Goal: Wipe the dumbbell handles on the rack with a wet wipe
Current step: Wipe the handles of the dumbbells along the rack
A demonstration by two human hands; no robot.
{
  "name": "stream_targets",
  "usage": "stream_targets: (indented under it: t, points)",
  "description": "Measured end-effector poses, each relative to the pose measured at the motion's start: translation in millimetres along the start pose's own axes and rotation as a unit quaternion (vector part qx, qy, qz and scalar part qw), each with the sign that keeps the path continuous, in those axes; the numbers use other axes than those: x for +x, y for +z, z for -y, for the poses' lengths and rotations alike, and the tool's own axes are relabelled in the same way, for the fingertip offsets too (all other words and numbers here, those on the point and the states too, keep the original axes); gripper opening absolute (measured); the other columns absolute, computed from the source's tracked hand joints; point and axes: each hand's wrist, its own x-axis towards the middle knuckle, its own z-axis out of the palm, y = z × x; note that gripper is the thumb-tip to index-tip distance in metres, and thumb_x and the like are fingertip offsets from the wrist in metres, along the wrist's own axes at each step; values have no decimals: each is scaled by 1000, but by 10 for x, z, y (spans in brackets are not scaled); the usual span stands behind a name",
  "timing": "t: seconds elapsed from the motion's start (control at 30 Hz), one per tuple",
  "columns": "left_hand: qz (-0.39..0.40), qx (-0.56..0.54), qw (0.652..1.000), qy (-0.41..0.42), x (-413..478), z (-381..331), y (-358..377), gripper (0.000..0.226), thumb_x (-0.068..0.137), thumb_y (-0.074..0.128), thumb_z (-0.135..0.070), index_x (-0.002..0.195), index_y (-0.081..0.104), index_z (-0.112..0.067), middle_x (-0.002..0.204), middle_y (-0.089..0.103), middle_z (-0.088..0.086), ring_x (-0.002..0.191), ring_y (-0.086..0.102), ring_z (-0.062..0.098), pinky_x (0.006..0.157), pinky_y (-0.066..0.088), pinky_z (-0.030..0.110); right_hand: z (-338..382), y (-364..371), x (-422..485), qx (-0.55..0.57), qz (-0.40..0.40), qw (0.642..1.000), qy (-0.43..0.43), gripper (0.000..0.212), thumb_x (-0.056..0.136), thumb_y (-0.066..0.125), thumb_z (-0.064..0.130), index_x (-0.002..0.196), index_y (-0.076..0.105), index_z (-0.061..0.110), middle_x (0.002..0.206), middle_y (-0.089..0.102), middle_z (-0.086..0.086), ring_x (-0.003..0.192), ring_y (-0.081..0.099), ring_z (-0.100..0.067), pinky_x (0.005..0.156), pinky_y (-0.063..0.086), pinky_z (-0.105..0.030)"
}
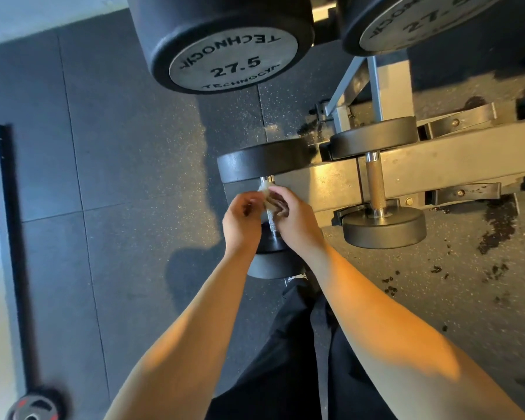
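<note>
Both hands meet over the handle (271,218) of the leftmost dumbbell (262,160) on the lower shelf of the rack (437,159). The right hand (294,218) grips a crumpled white wipe (269,197) against the handle's upper part; the left hand (241,221) pinches the wipe's left edge with curled fingers. A second dumbbell (376,183), its handle rust-coloured, sits just beside on the right. Above, 2 large dumbbell ends, the left one (225,47) marked 27.5. A barbell (15,253) lies on the floor far left.

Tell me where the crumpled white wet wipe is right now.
In the head view, the crumpled white wet wipe sits centre frame, held between the left hand and right hand, against the knurled steel dumbbell handle.
</note>
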Motion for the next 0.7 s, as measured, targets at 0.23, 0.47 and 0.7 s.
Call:
stream_targets:
  t: [0.23,0.47,0.7]
  points:
    - [-60,-30,997,-32,210,-135,350,7,97,62,-22,104,64,-23,99,68,-7,93,65,12,89,55,34,-134,68,130,-38,-39,998,-11,31,93,62,5,123,65,4,122,65,-14,115,62,-28,102,42,-21]
    - [-30,96,995,-5,192,-36,339,32,104,54,-32,132,62,-20,103,68,-4,91,59,13,70,35,16,-148,-28,97,-21,29,999,28,46,94,53,-3,138,59,11,132,64,-7,120,57,-17,92,31,5]
    - [148,257,953,-54,114,143,151,24,104,49,-31,109,65,-13,93,68,8,86,61,29,65,42,33,-135,-18,116,-28,12,996,84,49,94,44,-3,137,61,14,135,65,-4,127,57,-18,105,37,-15]
